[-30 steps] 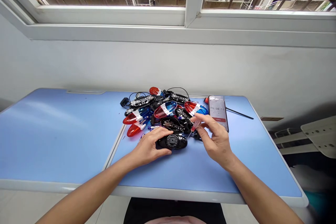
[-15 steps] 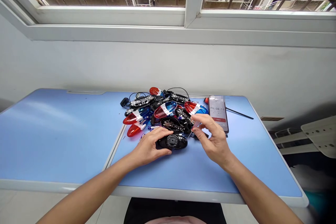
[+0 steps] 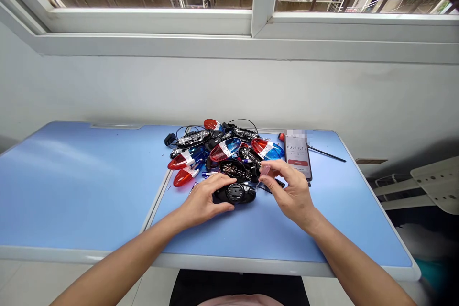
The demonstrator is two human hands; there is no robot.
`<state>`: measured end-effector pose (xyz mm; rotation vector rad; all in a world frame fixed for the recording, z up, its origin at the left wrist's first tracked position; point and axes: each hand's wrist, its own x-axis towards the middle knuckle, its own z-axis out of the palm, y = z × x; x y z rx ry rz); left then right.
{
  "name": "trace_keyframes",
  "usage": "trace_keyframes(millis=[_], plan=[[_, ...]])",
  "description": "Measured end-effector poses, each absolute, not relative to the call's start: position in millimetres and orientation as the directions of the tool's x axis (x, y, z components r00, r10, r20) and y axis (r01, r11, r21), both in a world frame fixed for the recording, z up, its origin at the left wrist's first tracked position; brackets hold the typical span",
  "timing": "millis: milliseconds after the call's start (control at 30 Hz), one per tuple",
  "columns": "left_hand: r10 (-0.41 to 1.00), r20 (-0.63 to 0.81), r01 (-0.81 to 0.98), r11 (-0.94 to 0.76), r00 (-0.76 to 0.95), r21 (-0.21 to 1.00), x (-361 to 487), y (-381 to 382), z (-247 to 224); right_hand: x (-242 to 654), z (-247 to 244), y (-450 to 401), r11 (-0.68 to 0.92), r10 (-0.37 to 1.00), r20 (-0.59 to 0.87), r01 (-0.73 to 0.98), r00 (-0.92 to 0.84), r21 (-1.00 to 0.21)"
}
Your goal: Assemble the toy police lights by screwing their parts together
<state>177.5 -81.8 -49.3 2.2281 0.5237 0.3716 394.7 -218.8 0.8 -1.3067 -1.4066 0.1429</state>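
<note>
My left hand (image 3: 208, 198) is closed around the left end of a black oval plastic housing (image 3: 235, 193), steadying it on the blue table (image 3: 272, 234). A round ridged mount faces up on the housing. In my right hand (image 3: 289, 189), thumb and fingers pinch the clear pinkish handle of a small screwdriver (image 3: 264, 170). Its thin shaft slants down to the housing's right end; the tip is too small to make out. Right behind the hands lie an open black housing (image 3: 234, 170) with wiring inside and a red-and-blue lens cover (image 3: 267, 148).
A pile of red-and-blue lens covers (image 3: 225, 149), black housings and cables spreads behind my hands. To the right lie a phone (image 3: 298, 155) showing a timer and a thin black rod (image 3: 327, 154). A wall and window frame (image 3: 229, 48) stand behind the table.
My right fingers have shifted slightly around the screwdriver handle, showing more of it. My left hand and the black housing stay in place.
</note>
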Motion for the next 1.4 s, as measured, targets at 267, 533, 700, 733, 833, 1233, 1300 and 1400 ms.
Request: trace_keyframes(millis=[267,533,700,733,833,1233,1300,1400], plan=[[0.483,0.088,0.244,-0.582,0.871,0.776,177.6,-81.6,-50.1,394.4,-2.4,-219.7,0.372,0.684,0.688,0.697,0.241,-0.614],[0.481,0.092,0.241,-0.586,0.872,0.774,178.7,-82.3,-47.2,397.1,-0.9,-216.9,0.463,0.603,0.796,0.790,0.052,-0.402],[0.484,0.087,0.249,-0.587,0.871,0.771,178.1,-81.9,-47.8,397.4,3.4,-218.7,0.422,0.582,0.807,0.810,0.102,-0.407],[0.483,0.087,0.249,-0.588,0.871,0.770,177.9,-81.9,-48.1,397.4,4.1,-218.9,0.420,0.581,0.806,0.807,0.112,-0.415],[0.485,0.083,0.251,-0.582,0.870,0.773,177.6,-82.1,-48.5,397.1,4.7,-219.3,0.435,0.575,0.808,0.789,0.127,-0.434],[0.484,0.067,0.261,-0.579,0.873,0.772,177.9,-82.1,-46.6,407.7,7.1,-226.3,0.381,0.517,0.799,0.754,0.307,-0.536],[0.490,0.064,0.271,-0.581,0.869,0.767,178.1,-82.4,-46.4,409.9,8.9,-225.6,0.370,0.492,0.781,0.720,0.384,-0.587],[0.493,0.067,0.275,-0.587,0.867,0.762,178.5,-82.8,-47.0,415.3,9.6,-221.3,0.337,0.436,0.725,0.651,0.533,-0.680]])
